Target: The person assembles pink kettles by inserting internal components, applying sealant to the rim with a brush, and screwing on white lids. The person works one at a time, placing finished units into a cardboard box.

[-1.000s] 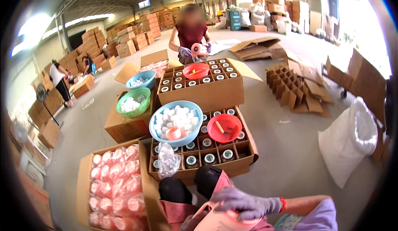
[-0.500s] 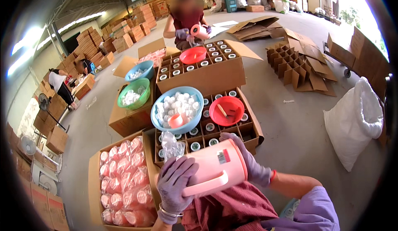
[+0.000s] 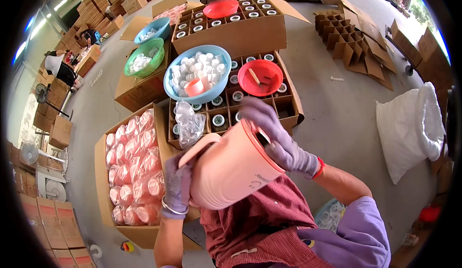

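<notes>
Fingers of your gloved left hand (image 3: pixel 177 187) are closed around the lower end of a pink jug (image 3: pixel 230 172), with part of them hidden behind its wall and its curved handle (image 3: pixel 199 148) rising just beside them. Your gloved right hand (image 3: pixel 283 142) is at the mouth end, its fingers half bent over the red rim (image 3: pixel 276 161); they are blurred, so you cannot tell whether they grip it or only brush it. You have the jug above your maroon apron (image 3: pixel 260 220), tilted on its side, with the mouth toward your right hand and a small smiling face on the wall below the rim.

Beyond it stands a divided carton (image 3: pixel 294 105) with round, white-ringed tops in its cells. On that carton rest a blue basin (image 3: pixel 222 82) of white caps, with a pink cup (image 3: pixel 194 88) among them, and a red bowl (image 3: pixel 272 70) holding a wooden-handled tool (image 3: pixel 254 76). A crumpled clear plastic bag (image 3: pixel 189 124) lies at the carton's near left corner. To your left is an open carton (image 3: pixel 100 172) of pink pieces in clear wrapping (image 3: pixel 138 171); well apart to your right, a white sack (image 3: pixel 409 133) stands on the floor.
</notes>
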The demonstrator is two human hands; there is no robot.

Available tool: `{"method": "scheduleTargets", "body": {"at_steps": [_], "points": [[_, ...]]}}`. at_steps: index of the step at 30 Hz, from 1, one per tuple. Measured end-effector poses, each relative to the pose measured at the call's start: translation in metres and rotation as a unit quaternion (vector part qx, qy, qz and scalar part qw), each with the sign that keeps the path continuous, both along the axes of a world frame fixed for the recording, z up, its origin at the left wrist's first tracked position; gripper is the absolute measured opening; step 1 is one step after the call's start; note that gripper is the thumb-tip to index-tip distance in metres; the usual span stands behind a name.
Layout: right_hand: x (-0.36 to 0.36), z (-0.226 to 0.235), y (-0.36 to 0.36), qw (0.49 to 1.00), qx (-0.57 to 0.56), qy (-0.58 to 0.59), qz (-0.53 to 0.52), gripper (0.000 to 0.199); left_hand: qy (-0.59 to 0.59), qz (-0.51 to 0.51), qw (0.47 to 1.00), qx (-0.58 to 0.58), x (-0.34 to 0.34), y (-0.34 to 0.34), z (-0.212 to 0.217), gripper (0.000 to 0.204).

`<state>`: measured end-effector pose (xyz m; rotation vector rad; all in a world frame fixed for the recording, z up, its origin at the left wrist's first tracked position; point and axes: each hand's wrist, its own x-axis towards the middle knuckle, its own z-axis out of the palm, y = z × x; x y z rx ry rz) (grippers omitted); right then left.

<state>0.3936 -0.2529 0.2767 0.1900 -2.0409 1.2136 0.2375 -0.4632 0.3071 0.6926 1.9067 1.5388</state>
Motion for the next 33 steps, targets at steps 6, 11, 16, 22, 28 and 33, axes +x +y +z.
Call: {"method": "scheduleTargets", "body": {"at_steps": [6, 11, 16, 22, 28, 33], "points": [[-0.008, -0.034, -0.006, 0.885, -0.44, -0.145, 0.04, 0.038, 0.635, -0.097, 0.763, 0.08, 0.017, 0.016, 0.02, 0.021], [0.001, 0.007, -0.006, 0.998, 0.048, 0.015, 0.039, 0.043, 0.121, -0.061, 0.99, -0.049, -0.007, -0.008, -0.007, 0.025], [-0.007, -0.02, -0.02, 0.818, -0.557, -0.129, 0.061, 0.062, 0.548, -0.096, 0.826, 0.091, 0.007, 0.01, 0.009, 0.026], [-0.006, -0.005, -0.026, 0.998, -0.02, -0.027, 0.062, 0.07, 0.071, 0.02, 0.995, -0.071, -0.022, -0.036, -0.017, 0.027], [-0.009, -0.011, -0.083, 0.998, 0.053, 0.021, 0.032, 0.071, 0.206, 0.058, 0.975, 0.051, -0.013, -0.061, -0.011, 0.043], [-0.019, -0.015, -0.05, 0.982, 0.114, -0.149, 0.005, 0.079, 0.236, 0.088, 0.966, -0.056, -0.03, -0.11, -0.034, 0.038]]}}
